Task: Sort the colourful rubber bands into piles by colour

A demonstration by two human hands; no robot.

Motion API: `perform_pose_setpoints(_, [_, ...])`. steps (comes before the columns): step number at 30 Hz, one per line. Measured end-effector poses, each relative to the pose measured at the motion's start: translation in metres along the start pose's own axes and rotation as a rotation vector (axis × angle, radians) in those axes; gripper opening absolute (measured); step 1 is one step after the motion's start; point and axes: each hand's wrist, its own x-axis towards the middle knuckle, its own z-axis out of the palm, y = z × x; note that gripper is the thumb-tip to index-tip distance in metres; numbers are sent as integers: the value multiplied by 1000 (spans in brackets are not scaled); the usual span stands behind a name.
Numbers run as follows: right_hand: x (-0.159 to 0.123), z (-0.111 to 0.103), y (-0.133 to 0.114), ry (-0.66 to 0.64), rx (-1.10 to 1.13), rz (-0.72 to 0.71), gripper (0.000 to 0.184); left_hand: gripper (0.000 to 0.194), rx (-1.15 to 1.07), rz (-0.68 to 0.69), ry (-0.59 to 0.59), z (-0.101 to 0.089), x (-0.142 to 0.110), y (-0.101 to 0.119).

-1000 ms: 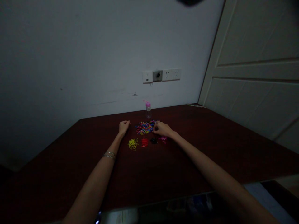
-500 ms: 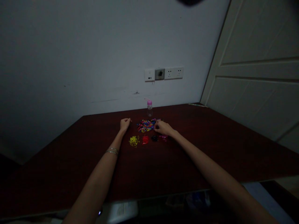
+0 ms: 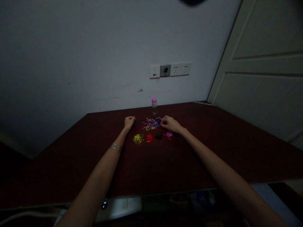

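A mixed heap of small colourful loops (image 3: 151,123), which look like rubber bands, lies on the dark red table (image 3: 151,167). At the heap's right edge is my right hand (image 3: 170,123), its fingers curled together; anything between them is too small to make out. My left hand (image 3: 129,122) rests closed on the table left of the heap, its fingertips mostly hidden. Nearer to me lie four sorted-looking piles in a row: yellow loops (image 3: 138,139), red loops (image 3: 149,137), black loops (image 3: 158,136) and pink loops (image 3: 169,135), the last just below my right hand.
Behind the heap stands a clear bottle with a pink cap (image 3: 154,107). Wall sockets (image 3: 169,70) are set in the pale wall above it. A white panelled door (image 3: 262,82) is at the right. Under the table's front edge is a shelf holding a white object (image 3: 125,205).
My right hand has shifted slightly right along the heap, uncovering more of the pink pile. My left hand stays beside the heap. The whole view has tilted down and turned a little left.
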Motion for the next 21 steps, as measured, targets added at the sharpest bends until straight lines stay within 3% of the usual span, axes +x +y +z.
perform_pose_setpoints(5, [4, -9, -1, 110, 142, -32, 15, 29, -3, 15, -2, 1, 1, -4])
perform_pose_setpoints(14, [-1, -42, -20, 291, 285, -120, 17, 26, 22, 1, 6, 0, 0, -1])
perform_pose_setpoints(21, [-3, -49, -14, 336, 309, -126, 18, 27, -8, -8, 4, 0, -1, -1])
